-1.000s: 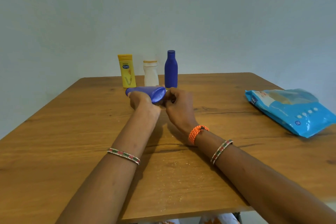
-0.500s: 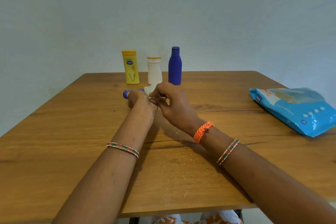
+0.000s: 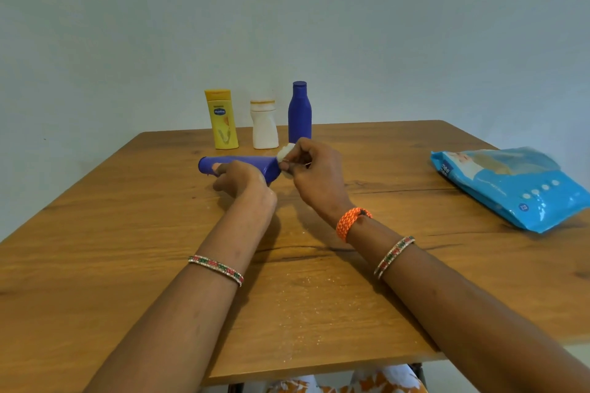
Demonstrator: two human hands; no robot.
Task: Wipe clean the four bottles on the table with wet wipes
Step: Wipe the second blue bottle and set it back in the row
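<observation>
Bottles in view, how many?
4. Yellow lotion bottle, white bottle and blue bottle stand in a row at the table's far edge; a second blue bottle lies sideways in the left hand.

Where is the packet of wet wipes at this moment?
In the head view, the blue wet wipes packet lies flat at the table's right edge, well right of the right hand.

One wide camera on my head looks forward and down across the brown wooden surface point(image 3: 95, 265) to the pale wall; my forearms rise from the frame's bottom, close to it.
</observation>
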